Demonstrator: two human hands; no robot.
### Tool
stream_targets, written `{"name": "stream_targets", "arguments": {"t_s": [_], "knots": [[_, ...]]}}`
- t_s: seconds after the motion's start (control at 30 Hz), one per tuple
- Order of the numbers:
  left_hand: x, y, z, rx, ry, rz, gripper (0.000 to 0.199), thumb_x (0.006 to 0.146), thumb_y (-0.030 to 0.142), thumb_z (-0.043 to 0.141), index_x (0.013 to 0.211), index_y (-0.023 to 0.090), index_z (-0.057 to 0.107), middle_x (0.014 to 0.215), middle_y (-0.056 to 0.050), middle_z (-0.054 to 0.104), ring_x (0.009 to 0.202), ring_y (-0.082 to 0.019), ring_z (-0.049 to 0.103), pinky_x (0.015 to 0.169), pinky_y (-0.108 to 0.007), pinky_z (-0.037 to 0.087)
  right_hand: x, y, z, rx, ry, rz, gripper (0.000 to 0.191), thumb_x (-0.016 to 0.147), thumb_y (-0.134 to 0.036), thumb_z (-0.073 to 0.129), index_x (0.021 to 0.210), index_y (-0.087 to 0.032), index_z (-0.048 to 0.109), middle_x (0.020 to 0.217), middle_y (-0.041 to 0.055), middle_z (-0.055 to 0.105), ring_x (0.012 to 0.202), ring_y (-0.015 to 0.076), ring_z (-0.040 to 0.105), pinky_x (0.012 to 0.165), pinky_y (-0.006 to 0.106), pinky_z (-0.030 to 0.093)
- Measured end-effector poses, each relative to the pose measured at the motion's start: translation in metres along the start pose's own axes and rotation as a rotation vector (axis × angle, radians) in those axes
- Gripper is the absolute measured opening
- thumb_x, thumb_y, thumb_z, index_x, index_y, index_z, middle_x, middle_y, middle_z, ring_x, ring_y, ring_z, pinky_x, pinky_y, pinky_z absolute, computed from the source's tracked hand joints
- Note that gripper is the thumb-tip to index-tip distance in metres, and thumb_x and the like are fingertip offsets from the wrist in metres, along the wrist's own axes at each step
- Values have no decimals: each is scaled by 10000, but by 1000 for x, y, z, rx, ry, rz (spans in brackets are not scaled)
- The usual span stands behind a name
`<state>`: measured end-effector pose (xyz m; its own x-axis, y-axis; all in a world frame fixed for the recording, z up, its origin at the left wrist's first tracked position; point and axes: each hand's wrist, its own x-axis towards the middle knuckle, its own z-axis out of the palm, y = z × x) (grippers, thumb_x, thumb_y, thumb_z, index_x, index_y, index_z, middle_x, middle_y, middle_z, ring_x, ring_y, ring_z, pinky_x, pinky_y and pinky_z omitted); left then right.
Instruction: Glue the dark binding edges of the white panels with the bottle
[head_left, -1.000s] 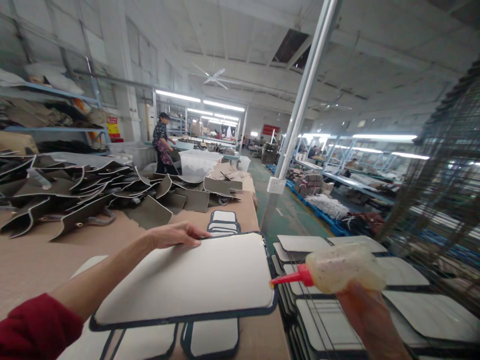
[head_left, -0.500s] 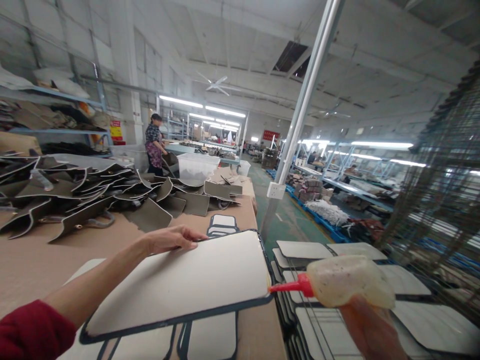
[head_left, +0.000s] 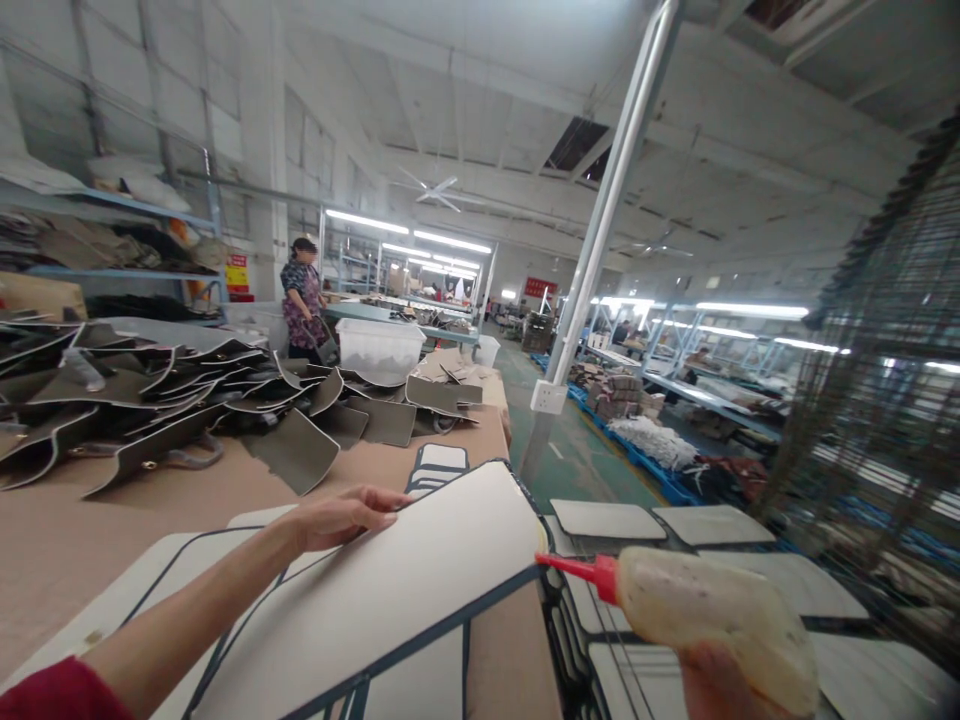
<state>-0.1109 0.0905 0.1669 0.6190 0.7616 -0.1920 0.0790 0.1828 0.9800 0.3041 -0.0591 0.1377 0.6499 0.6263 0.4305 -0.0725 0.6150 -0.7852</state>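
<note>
My left hand [head_left: 349, 517] grips the far edge of a white panel [head_left: 405, 570] with a dark border, fingers closed on the rim. The panel is tilted above the table. In my right hand [head_left: 716, 675] is a squeeze glue bottle [head_left: 720, 615], cloudy and yellowish, lying nearly on its side. Its red nozzle [head_left: 577, 572] points left and meets the panel's right edge near the corner. A thin yellowish line shows along that edge. Several similar white pieces [head_left: 442, 458] lie on the table beneath and beyond the panel.
Grey-brown bag pieces [head_left: 292, 450] are heaped on the brown table [head_left: 45, 540]. White panels [head_left: 607, 518] rest on a wire rack at the right. A metal post [head_left: 600, 220] with a socket box stands ahead. A person [head_left: 301, 300] stands by a clear plastic bin [head_left: 381, 348].
The panel has turned, its near side swinging down. The nozzle has shifted slightly up, staying at the panel's right corner. The person at the back has turned somewhat, and the view has shifted a little.
</note>
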Motion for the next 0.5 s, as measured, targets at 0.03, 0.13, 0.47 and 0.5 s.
{"name": "stream_targets", "arguments": {"t_s": [0.03, 0.13, 0.47, 0.5], "knots": [[1, -3, 1, -20, 13, -3, 620, 630, 435, 938, 1177, 186, 784, 1116, -100, 808, 1021, -267, 747, 908, -306, 559, -2, -2, 3, 3, -7, -10, 712, 599, -334, 956, 1247, -255, 672, 1198, 85, 737, 1051, 330, 713, 841, 437, 655], [4, -11, 2, -79, 30, -6, 618, 617, 404, 957, 1166, 176, 786, 1119, -111, 807, 971, -240, 754, 865, -280, 569, -6, -3, 6, 21, -14, -31, 670, 597, -274, 961, 1207, -275, 684, 1194, 58, 736, 1050, 306, 705, 879, 439, 651], [8, -21, 8, -173, 22, -1, 610, 654, 334, 952, 1216, 182, 773, 1125, -98, 808, 911, -189, 756, 795, -224, 571, -20, -4, 9, 39, 27, -23, 735, 559, -229, 987, 1228, -296, 689, 1087, 2, 769, 839, 185, 730, 747, 231, 640], [8, -22, 9, -178, 15, 0, 615, 658, 334, 950, 1225, 180, 770, 1131, -101, 807, 913, -193, 756, 799, -230, 572, -22, -4, 10, 33, 47, -16, 727, 562, -247, 991, 1222, -300, 691, 1047, -15, 773, 788, 167, 724, 727, 214, 636]]}}
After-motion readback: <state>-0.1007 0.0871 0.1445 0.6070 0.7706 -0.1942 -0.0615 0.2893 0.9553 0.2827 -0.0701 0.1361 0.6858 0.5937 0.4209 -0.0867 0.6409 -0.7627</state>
